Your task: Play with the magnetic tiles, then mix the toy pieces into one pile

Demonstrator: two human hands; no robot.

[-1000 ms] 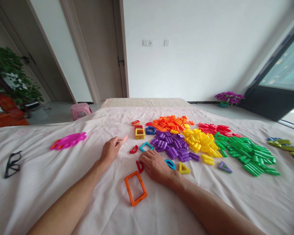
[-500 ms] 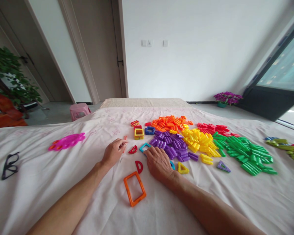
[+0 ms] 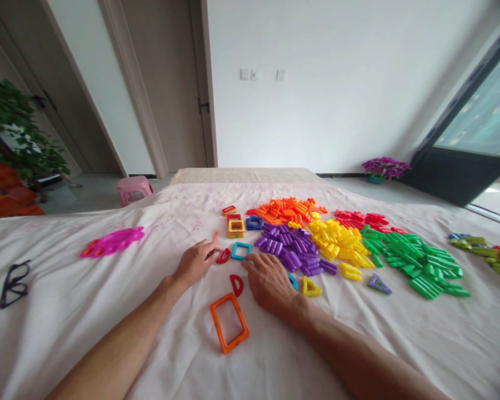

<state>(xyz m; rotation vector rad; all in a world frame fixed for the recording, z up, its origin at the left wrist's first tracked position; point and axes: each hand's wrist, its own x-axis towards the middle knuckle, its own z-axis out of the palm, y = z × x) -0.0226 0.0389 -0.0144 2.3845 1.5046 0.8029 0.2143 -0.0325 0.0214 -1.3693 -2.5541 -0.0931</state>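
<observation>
Red half-round tile (image 3: 224, 257) between narrowed left hand (image 3: 198, 262) and blue square frame (image 3: 239, 258); loosely curled right hand (image 3: 270, 281) at the frame's corner; both grips unclear; purple flowers (image 3: 385, 166) in green pot (image 3: 375, 179) beyond.

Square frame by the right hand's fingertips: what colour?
Turquoise blue. The square frame shows best in the head view, beside the right hand.

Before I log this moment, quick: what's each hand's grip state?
Left hand: at the farther red half-ring; grip cannot be told.
Right hand: by the square blue frame; grip cannot be told.
</observation>
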